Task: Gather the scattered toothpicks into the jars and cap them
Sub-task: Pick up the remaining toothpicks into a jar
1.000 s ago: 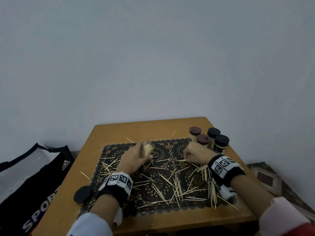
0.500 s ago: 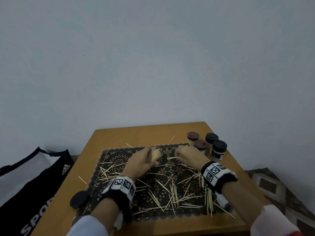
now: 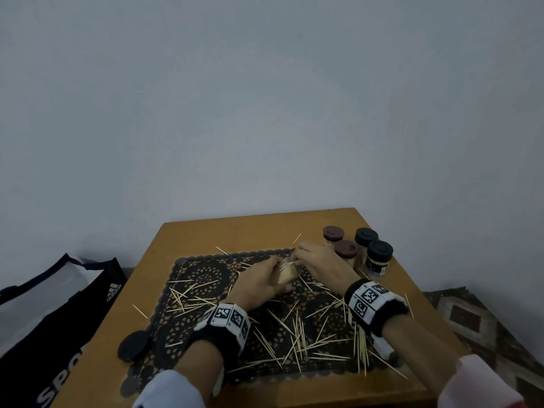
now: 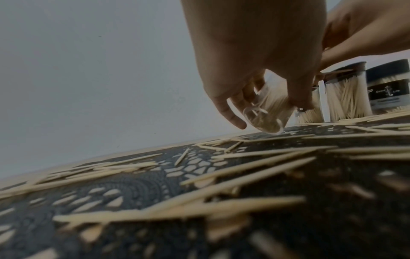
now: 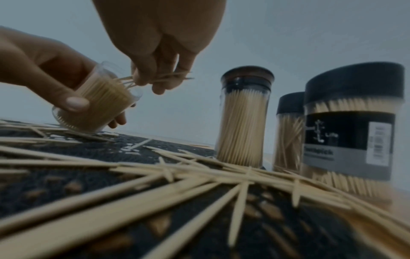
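1. A wooden table (image 3: 188, 245) stands in the corner of a plain grey wall, covered by a dark lace mat (image 3: 203, 272); a black sports bag (image 3: 53, 313) sits on the floor to its left.
2. Four capped jars (image 3: 379, 257) stand at the far right; one loose black lid (image 3: 134, 346) lies near left; scattered toothpicks (image 3: 297, 334), too many to count, cover the mat.
3. The left hand (image 3: 259, 285) grips one open jar (image 5: 97, 103), tilted. The right hand (image 3: 321, 260) pinches a few toothpicks at its mouth.
4. A second ago the hands were apart, the right one down on the mat; now they meet.
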Demonstrator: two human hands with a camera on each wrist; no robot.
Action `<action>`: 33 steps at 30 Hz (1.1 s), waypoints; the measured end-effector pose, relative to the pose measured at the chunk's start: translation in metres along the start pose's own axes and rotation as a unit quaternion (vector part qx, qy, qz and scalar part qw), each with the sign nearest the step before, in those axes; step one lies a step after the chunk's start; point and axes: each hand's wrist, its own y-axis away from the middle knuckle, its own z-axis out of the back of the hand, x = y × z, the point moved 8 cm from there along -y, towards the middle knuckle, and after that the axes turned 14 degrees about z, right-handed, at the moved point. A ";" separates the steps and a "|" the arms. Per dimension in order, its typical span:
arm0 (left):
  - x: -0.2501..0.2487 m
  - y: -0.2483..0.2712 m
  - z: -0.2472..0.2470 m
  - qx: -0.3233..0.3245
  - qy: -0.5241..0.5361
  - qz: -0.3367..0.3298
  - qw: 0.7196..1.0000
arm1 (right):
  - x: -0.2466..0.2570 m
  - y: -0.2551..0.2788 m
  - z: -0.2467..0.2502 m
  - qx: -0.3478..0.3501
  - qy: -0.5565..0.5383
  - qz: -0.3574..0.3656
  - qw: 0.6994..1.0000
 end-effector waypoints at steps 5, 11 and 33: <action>-0.004 0.000 -0.006 0.024 0.013 -0.018 0.999 | 0.004 -0.002 0.008 -0.061 -0.036 0.008 0.997; 0.004 -0.001 -0.003 0.022 0.039 -0.015 0.999 | -0.002 0.001 0.002 -0.039 -0.084 -0.005 0.996; -0.006 -0.001 -0.012 0.034 -0.014 -0.050 0.998 | -0.004 0.003 0.016 -0.096 -0.008 -0.006 0.995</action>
